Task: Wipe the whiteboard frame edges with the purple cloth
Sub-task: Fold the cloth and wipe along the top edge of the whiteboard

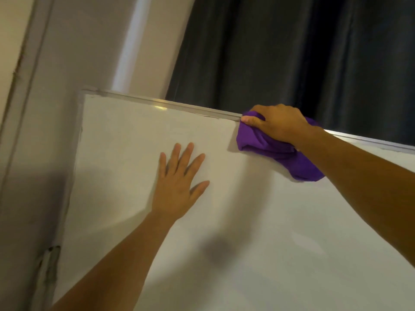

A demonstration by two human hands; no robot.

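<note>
Gripping purple cloth [276, 151] bunched under right hand [278, 124] fingers on frame [179, 106]; left hand [179, 182] flat.

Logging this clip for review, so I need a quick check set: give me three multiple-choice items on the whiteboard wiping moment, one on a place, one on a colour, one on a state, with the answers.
1. Where is the cloth?
A. On the top frame edge
B. On the left frame edge
C. On the floor

2. What colour is the cloth?
A. Yellow
B. Purple
C. Green

3. How does the left hand lie?
A. Curled round the cloth
B. In a fist, off the board
C. Flat on the board, fingers spread

Answers:
1 A: the purple cloth sits bunched over the top frame edge, under the right hand, with the dark curtain behind.
2 B: its folds show purple below the right hand's grip.
3 C: the left hand rests open on the whiteboard, holding nothing.
</note>
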